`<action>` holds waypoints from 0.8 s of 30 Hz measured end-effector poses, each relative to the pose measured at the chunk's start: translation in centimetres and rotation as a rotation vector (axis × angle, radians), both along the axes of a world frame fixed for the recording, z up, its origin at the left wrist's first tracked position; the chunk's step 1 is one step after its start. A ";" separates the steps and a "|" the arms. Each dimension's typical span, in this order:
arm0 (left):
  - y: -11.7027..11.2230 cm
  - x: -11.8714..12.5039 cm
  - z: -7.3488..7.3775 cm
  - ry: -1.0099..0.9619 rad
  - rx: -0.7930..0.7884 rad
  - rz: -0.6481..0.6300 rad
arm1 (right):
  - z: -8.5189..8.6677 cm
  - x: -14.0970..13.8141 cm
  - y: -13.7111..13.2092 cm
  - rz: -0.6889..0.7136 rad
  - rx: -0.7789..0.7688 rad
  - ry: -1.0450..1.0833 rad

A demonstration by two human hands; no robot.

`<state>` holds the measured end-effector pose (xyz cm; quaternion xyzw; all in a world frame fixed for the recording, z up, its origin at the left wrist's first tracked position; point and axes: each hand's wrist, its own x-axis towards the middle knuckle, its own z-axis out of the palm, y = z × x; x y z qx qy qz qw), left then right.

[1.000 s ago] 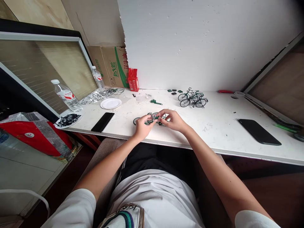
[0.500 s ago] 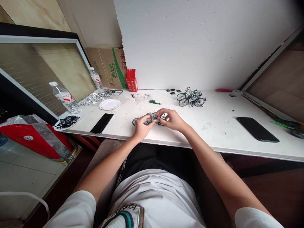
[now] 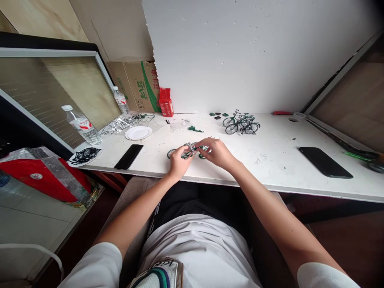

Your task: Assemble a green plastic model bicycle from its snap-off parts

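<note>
My left hand [image 3: 180, 162] is closed, its thumb and fingertips pinching a small silvery-and-dark bicycle part [image 3: 191, 147] just above the table. Opposite it, my right hand [image 3: 218, 153] is also closed, with the fingertips meeting at a thin dark piece beside that part. The right fingers hide most of this piece. Behind and under both hands lies a green toy bicycle [image 3: 171, 153], largely covered, with one spoked wheel showing on the left. Farther back, finished-looking toy bicycles [image 3: 240, 123] stand close together.
A green piece [image 3: 195, 129] and small square pedals-like pieces [image 3: 219, 116] lie towards the wall. Left are a white plate [image 3: 138, 133], a phone [image 3: 129, 157], part frames [image 3: 141, 118], water bottles [image 3: 82, 125] and a plate edge [image 3: 97, 155] under black parts. Another phone [image 3: 325, 162] lies right.
Both hands stay close together in nearly the same place. The right fingertips have shifted slightly at the part, and more of the thin dark piece shows between the hands.
</note>
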<state>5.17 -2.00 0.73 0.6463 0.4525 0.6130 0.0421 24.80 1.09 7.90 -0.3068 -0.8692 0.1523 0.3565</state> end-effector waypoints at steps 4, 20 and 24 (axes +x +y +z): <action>-0.1 0.0 0.0 0.017 -0.015 -0.012 | -0.1 0.0 0.1 -0.002 0.016 -0.023; 0.1 -0.1 -0.2 0.021 -0.037 -0.006 | -0.5 -0.3 0.1 -0.015 -0.037 0.056; 0.2 -0.1 -0.2 0.036 -0.026 -0.008 | -0.2 0.1 0.1 0.046 -0.050 0.093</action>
